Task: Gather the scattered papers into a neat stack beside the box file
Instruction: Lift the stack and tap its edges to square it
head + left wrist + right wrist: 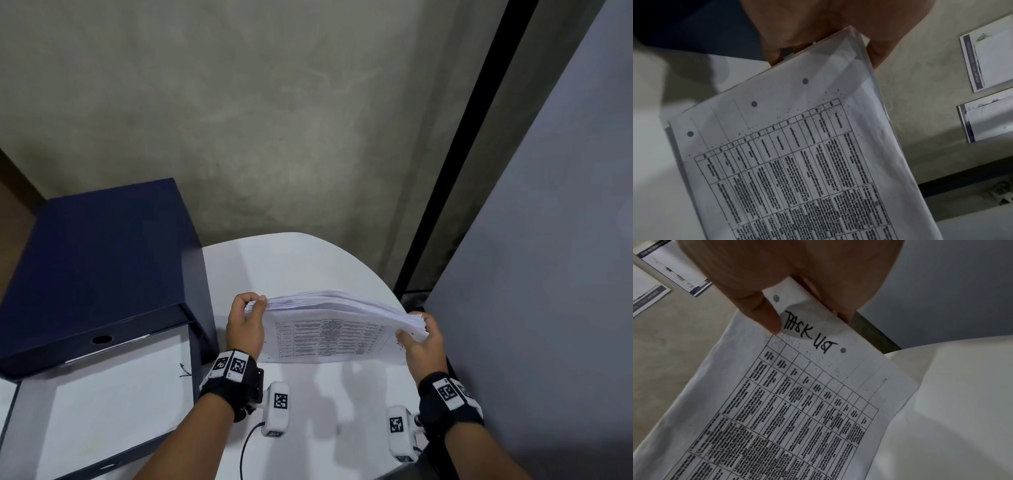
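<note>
A stack of white papers [329, 329] stands tilted on its long edge on the white table [284, 260], a printed table facing me. My left hand [245, 320] grips its left end and my right hand [419, 337] grips its right end. In the left wrist view the fingers curl round the papers [797, 154] at the top edge. In the right wrist view the thumb presses the sheet [797, 394] beside handwritten "TASK LIST". The dark blue box file [99, 260] stands open at the left, close to my left hand.
The box file's open lid [109, 404] lies flat at the front left with a white sheet on it. A grey partition [548, 274] rises right of the table. A bare wall stands behind. The table's rounded far edge [359, 253] curves away.
</note>
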The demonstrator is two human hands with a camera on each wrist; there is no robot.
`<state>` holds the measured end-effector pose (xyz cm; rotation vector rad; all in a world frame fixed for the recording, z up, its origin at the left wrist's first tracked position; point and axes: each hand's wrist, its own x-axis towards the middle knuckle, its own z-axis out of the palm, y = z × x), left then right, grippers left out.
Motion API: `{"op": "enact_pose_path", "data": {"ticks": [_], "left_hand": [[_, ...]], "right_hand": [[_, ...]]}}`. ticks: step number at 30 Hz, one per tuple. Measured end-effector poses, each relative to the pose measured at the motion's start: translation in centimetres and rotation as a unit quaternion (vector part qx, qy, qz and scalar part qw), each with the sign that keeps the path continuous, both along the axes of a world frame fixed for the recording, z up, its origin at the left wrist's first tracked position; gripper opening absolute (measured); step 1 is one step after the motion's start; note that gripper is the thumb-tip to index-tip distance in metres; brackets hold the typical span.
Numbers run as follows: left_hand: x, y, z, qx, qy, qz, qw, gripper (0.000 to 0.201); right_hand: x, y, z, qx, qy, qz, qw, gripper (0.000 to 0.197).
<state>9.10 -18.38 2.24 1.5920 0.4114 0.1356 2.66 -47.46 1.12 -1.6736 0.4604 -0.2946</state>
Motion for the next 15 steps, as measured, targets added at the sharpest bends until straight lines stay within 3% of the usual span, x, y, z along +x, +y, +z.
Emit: {"op": "enact_pose_path", "data": {"ticks": [7, 12, 15], "left_hand": [[0.3, 0.3, -0.4, -0.005, -0.002, 0.008, 1.0, 0.013], [0.1, 0.2, 0.0, 0.039, 0.014, 0.002, 0.999, 0.01], [-0.1, 0.3, 0.8, 0.123, -0.001, -0.012, 0.992, 0.025]], "right_hand": [[0.0, -0.1, 0.2, -0.008, 0.0, -0.003, 1.0, 0.026], [0.1, -0.2, -0.3, -0.026, 0.018, -0.003, 0.999, 0.019], [0.5, 0.1, 0.5, -0.029, 0.01, 0.001, 1.0, 0.018]]}}
